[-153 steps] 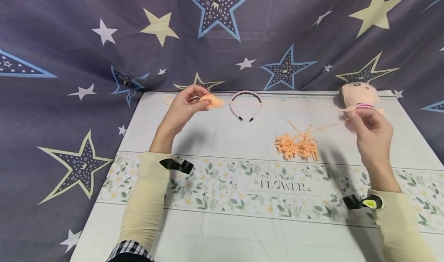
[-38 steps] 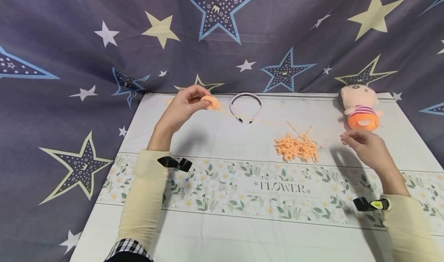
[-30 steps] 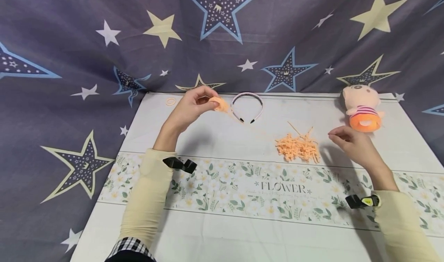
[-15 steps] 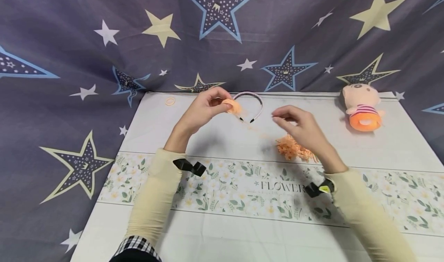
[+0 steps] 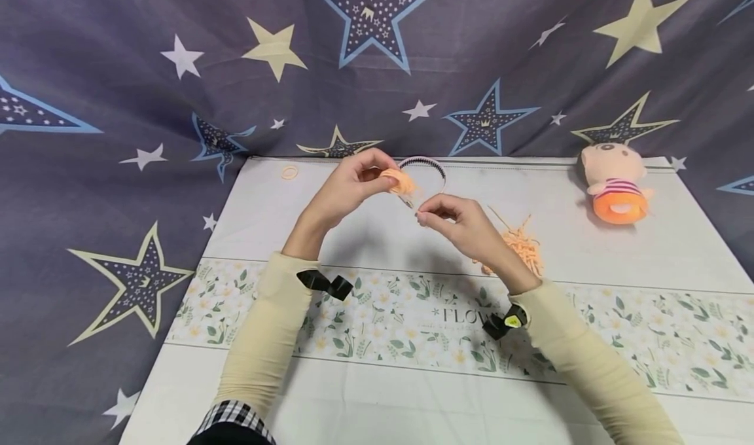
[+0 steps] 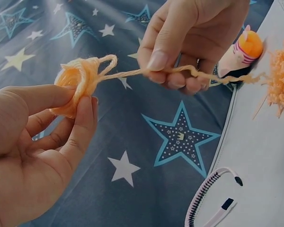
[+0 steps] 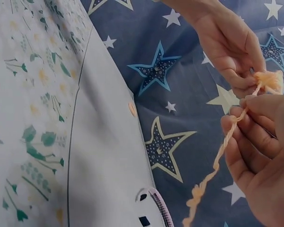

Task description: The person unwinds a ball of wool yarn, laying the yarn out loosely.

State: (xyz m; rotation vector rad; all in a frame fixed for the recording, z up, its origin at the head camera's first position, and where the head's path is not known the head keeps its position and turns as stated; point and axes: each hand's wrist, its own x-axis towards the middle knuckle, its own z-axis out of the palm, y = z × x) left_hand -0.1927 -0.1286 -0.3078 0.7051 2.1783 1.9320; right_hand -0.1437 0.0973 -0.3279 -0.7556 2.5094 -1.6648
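Observation:
My left hand (image 5: pixel 352 186) pinches a small wound bundle of peach yarn (image 6: pixel 80 85) between thumb and fingers, held up above the table. Close beside it, my right hand (image 5: pixel 459 228) pinches the yarn strand (image 6: pixel 128 74) that runs out of the bundle. Past the right fingers the strand goes on, kinked, toward a fluffy heap of peach yarn (image 5: pixel 523 245) on the table, partly hidden behind the right wrist in the head view. In the right wrist view the strand (image 7: pixel 213 172) hangs down from the right fingertips.
A pink headband with black teeth (image 5: pixel 442 173) lies behind the hands. Toward the back left is a thin peach ring (image 5: pixel 289 172). A plush doll with an orange bottom (image 5: pixel 618 190) lies at the back right. A star-patterned curtain (image 5: pixel 506 39) rises behind the table (image 5: pixel 377 392).
My right hand has come left from beside the plush doll to near the yarn bundle. My left hand has moved a little right, still holding the bundle.

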